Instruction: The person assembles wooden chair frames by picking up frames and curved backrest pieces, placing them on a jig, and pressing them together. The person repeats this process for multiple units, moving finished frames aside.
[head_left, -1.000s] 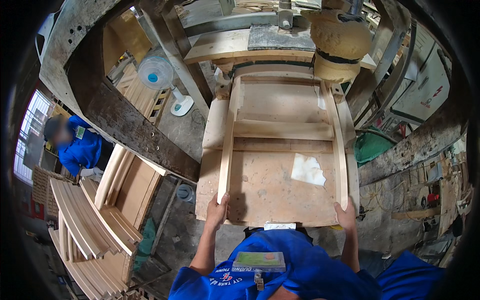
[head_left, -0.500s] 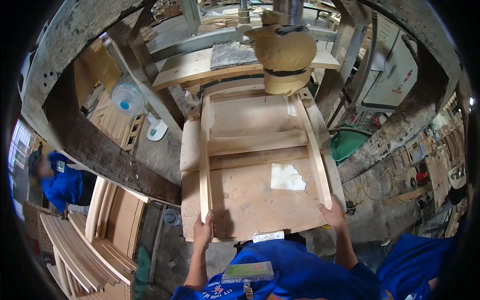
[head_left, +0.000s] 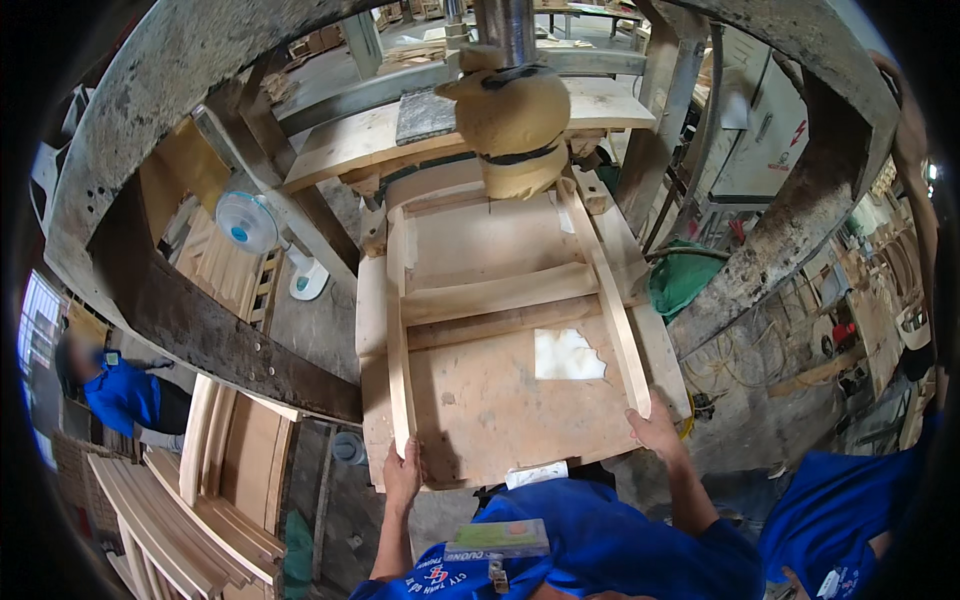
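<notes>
A pale wooden frame (head_left: 505, 292) with two long side posts, a crossbar and a curved rail at its far end lies on a worn board table (head_left: 480, 430). My left hand (head_left: 402, 476) is closed round the near end of the left post. The near end of the right post is gripped by my right hand (head_left: 656, 428), thumb on top. Between the posts, a torn white patch (head_left: 568, 355) shows on the board. A tan rounded thing (head_left: 515, 125) with dark bands, below a metal cylinder (head_left: 506, 28), covers part of the frame's far end.
Heavy metal beams (head_left: 230, 335) stand on both sides of the table. Curved wooden parts (head_left: 170, 520) are stacked at the lower left. A fan (head_left: 246, 222) stands beyond the left beam. One person (head_left: 125, 390) is at far left; another blue sleeve (head_left: 840, 515) is at right.
The view has shifted slightly, so the frame and tan thing appear farther left. Both hands keep their hold on the posts. The person at far left has changed posture.
</notes>
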